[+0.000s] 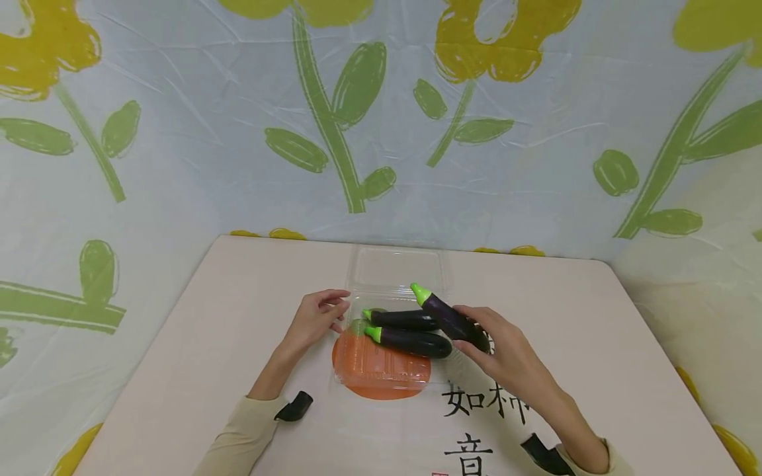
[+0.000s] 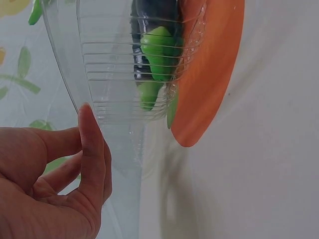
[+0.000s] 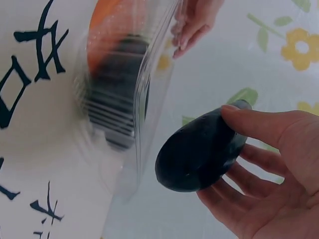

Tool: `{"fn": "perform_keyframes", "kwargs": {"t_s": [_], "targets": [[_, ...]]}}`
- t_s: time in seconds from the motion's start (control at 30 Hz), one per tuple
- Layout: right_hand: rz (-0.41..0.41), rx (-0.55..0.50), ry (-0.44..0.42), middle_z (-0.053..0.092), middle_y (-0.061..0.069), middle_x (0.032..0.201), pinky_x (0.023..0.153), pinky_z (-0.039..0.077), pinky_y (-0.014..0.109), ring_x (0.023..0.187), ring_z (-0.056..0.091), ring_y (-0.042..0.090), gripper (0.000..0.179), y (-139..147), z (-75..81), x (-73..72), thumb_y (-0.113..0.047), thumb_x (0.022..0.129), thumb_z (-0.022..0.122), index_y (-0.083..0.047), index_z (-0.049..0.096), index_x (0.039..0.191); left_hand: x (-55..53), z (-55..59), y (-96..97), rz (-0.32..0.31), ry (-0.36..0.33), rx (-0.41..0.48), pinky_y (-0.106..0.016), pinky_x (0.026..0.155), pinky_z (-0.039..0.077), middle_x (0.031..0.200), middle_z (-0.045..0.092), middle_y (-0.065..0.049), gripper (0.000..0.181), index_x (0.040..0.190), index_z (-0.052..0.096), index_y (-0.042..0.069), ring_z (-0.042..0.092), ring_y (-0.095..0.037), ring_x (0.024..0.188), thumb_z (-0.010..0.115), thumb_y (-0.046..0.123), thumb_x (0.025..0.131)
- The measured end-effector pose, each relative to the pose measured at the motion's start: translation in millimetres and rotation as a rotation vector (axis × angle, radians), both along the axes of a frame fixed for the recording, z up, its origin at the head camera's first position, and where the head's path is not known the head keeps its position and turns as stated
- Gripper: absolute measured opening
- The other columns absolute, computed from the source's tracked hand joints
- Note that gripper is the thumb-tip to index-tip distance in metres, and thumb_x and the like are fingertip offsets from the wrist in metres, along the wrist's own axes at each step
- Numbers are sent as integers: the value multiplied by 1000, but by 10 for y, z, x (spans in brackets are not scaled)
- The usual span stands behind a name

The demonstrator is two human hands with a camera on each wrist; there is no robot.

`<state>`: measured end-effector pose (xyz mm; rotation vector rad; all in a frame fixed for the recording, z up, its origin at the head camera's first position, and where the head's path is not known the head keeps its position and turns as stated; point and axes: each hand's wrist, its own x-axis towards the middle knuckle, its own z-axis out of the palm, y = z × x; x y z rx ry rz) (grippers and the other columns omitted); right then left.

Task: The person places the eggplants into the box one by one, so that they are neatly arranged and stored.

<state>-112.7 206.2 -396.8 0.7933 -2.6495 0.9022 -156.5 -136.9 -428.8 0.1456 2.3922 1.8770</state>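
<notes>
In the head view, one eggplant was grasped by the right hand near its thick end, with its green cap pointed toward the lid. Two other eggplants, a farther one and a nearer one, were laid side by side in the clear container; thus three eggplants were counted in total. Of containers only one was counted, with one lid, which was opened away from the person. It was placed on the surface, partly over one orange round shape. The step in hand was judged to be the carrying of one eggplant above the container; whether it was being put in or taken out could not be told.

In the left wrist view, the left hand was seen just beside the container's rim, its fingers loosely bent and nothing grasped. Whether the rim was touched could not be told.

In the right wrist view, the held eggplant was seen apart from the container, between thumb and fingers. For the next move, it was judged, a steady grasp and enough height above the rim were called for, so that the two lying eggplants would not be knocked.
</notes>
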Motion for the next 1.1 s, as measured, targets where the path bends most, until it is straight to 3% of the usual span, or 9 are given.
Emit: {"fn": "perform_keyframes", "kwargs": {"t_s": [0.27,0.6,1.1], "targets": [[58,17,-20,67,4,129,93,59,46,118,66,24,57,-148,-56,26,-13,86,85,-8,62,137,-14,3,19,3,-15,13,-59,72,59,107,62,-31,30,128,60,-17,64,-54,87,61,-4,100],[97,53,-69,67,4,127,90,61,45,116,66,25,56,-298,-150,62,-14,87,84,-14,62,139,-27,-6,7,9,-9,0,-57,71,60,104,63,-28,30,127,61,-16,67,-47,82,62,-3,100],[151,67,-168,63,9,132,93,59,48,120,61,29,52,-352,-303,36,-13,89,82,-13,64,138,-42,-10,3,6,1,-7,-59,71,59,103,63,-29,30,127,61,-17,65,-53,83,62,-4,100]]}}
